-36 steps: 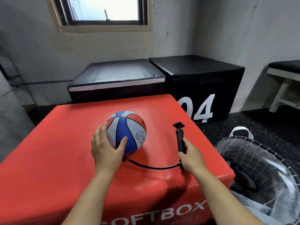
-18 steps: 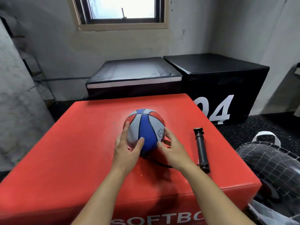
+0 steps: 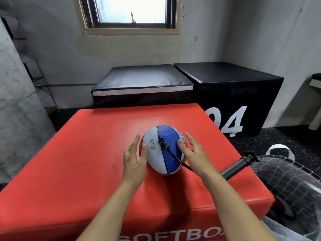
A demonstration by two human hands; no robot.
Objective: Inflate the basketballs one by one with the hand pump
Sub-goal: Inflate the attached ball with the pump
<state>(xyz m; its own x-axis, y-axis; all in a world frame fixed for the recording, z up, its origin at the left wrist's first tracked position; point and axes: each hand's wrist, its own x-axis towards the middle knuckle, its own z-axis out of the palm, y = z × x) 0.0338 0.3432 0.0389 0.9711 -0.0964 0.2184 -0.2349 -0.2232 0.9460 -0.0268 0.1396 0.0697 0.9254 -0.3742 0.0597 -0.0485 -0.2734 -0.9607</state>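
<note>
Near the lower edge of the frame: red padded soft box (image 3: 69, 171), smooth vinyl skin, rounded corners, white block lettering partly cut off along the front face. Two bare forearms rising from the bottom edge toward the centre.

At centre, resting on the box top: basketball (image 3: 165, 150), small, pebbled rubber, blue and pale grey panels with a sliver of red at the left. Rolled since half a second earlier, so that valve and small printed text faced the camera instead of the thumbs-up logo. Black hose (image 3: 175, 158), thin and flexible, plugged into the valve and trailing down to the right under the wrist.

Left hand (image 3: 134, 161) flat against the ball's left side, fingers straight, thumb pressed on the grey panel; formerly cupped over the near face. Right hand (image 3: 194, 153) against the right side, fingers extended and slightly spread, thumb on the blue panel. Nothing clasped by either hand, only steadied between open palms.

Right of centre: hand pump (image 3: 238, 166), slim black matte cylinder with a T-handle, lying tilted near the box's right edge, handle past the rim; earlier lying more lengthwise on the box.

Lower right: mesh bag (image 3: 286, 180), dark, netted with white cord, white strap handle.

Further back: two black padded boxes, the right one (image 3: 243, 94) marked "04". Beyond, rough grey wall and a window (image 3: 130, 13) at the top.
</note>
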